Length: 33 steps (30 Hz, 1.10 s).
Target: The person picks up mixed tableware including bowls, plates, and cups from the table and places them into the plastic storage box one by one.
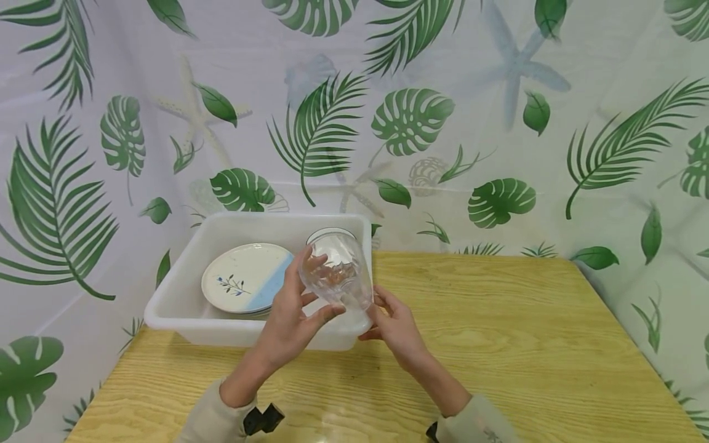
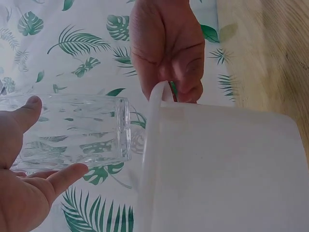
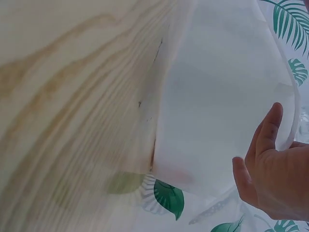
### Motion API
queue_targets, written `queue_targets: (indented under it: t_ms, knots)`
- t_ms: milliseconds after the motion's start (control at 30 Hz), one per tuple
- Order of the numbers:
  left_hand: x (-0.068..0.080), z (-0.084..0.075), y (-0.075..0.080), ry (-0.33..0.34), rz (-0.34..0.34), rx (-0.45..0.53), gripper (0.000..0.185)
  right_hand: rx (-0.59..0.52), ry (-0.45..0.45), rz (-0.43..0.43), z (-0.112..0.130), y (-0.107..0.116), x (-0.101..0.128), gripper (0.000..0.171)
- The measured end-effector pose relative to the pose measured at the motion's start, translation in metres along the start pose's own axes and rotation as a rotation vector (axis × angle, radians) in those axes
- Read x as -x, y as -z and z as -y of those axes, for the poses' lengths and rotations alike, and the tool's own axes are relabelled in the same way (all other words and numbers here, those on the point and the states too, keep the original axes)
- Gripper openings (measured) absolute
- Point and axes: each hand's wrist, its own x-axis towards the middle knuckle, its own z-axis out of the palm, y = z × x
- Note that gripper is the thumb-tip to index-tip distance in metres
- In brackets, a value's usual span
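Above the near right corner of the tub (image 1: 183,307), the left hand (image 1: 288,320) grips the glass (image 1: 338,271), tilted with its mouth away from the person. Just right of it, the right hand (image 1: 396,326) is relaxed and holds nothing, its fingers at the tub's rim.

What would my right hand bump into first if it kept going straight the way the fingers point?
Most likely the white tub: the right hand points at its near corner, fingers right by the rim. The glass in the left hand sits just above, so depth is uncertain.
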Motion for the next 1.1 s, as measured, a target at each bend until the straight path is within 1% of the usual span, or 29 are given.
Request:
queue_targets:
  t_ms: [167, 333, 500, 600, 733, 933, 1000, 1100]
  knots:
    - [-0.002, 0.008, 0.0, 0.058, -0.014, 0.009, 0.101, -0.022, 0.016, 0.006, 0.003, -0.003, 0.0, 0.052]
    - [-0.001, 0.021, -0.001, 0.108, -0.013, 0.002, 0.099, -0.063, 0.004, 0.015, 0.005, -0.004, 0.002, 0.052]
    - [0.0, 0.031, -0.004, 0.189, 0.002, 0.005, 0.098, -0.075, 0.011, 0.027, 0.004, -0.003, 0.002, 0.052]
    - [0.001, 0.036, -0.006, 0.239, 0.022, 0.01, 0.098, -0.079, 0.019, 0.036, 0.003, -0.002, 0.002, 0.052]
    - [0.002, 0.042, -0.008, 0.285, 0.06, 0.026, 0.097, -0.082, 0.023, 0.04, 0.002, -0.001, 0.002, 0.052]
    - [-0.002, 0.045, -0.009, 0.364, 0.142, 0.052, 0.096, -0.075, 0.023, 0.038, 0.001, 0.001, 0.002, 0.052]
    - [-0.004, 0.046, -0.009, 0.371, 0.169, 0.039, 0.095, -0.073, 0.023, 0.033, 0.001, 0.001, 0.002, 0.052]
    - [-0.007, 0.048, -0.008, 0.359, 0.205, 0.009, 0.093, -0.072, 0.026, 0.031, 0.001, 0.001, 0.002, 0.052]
